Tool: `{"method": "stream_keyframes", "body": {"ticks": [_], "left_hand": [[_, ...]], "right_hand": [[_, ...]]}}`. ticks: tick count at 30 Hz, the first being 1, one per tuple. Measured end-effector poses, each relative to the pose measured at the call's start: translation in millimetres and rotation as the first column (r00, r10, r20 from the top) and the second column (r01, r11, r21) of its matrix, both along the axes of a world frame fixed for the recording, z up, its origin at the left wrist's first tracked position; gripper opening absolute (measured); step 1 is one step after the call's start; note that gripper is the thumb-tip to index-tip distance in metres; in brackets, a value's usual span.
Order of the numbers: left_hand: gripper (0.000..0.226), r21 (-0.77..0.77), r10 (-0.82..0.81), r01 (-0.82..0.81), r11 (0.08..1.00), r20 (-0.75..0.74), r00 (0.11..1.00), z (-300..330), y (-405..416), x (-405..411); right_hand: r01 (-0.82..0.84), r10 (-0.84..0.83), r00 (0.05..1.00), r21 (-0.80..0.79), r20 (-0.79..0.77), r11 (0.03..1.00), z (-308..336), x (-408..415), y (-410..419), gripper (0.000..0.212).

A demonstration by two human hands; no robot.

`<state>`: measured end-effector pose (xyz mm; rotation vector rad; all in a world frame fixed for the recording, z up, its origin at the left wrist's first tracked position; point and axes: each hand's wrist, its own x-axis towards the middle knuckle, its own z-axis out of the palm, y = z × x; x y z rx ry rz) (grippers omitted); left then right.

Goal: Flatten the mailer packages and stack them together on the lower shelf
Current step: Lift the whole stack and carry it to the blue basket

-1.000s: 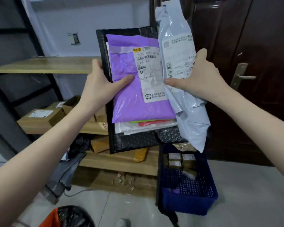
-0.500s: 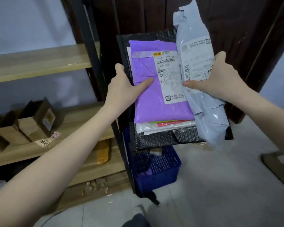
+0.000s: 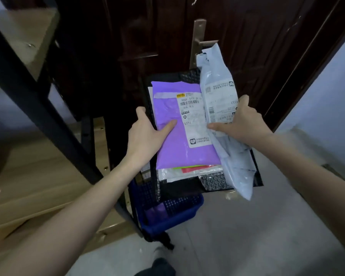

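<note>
I hold a stack of mailers up in front of a dark door. A purple mailer (image 3: 179, 140) with a white label lies on top, over white and coloured ones and a black bubble mailer (image 3: 213, 181) at the back. My left hand (image 3: 145, 134) grips the stack's left edge, thumb on the purple mailer. My right hand (image 3: 241, 122) grips a crumpled pale grey mailer (image 3: 219, 90) against the stack's right side. The wooden lower shelf (image 3: 38, 172) lies to the left, below the stack.
A black metal rack post (image 3: 38, 104) slants across the left. A blue plastic basket (image 3: 167, 212) sits on the floor beneath the stack. The dark wooden door (image 3: 147, 46) with its handle (image 3: 199, 40) stands behind. Grey floor spreads to the right.
The view has swung right and down: the shelves slid left and the door handle came into sight. Both hands keep the same hold on the stack.
</note>
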<state>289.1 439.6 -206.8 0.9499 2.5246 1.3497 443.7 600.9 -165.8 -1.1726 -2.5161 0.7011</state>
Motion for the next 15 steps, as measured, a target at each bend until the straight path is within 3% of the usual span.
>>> {"method": "stream_keyframes", "body": {"ticks": [5, 15], "left_hand": [[0.063, -0.058, 0.066, -0.063, 0.996, 0.054, 0.996, -33, 40, -37], [0.083, -0.236, 0.254, -0.220, 0.947, 0.124, 0.959, -125, 85, -84]], "right_hand": [[0.012, -0.012, 0.999, -0.002, 0.048, 1.000, -37, -49, 38, 0.075], [-0.079, 0.104, 0.984, -0.171, 0.142, 0.982, -134, -115, 101, 0.073]]}}
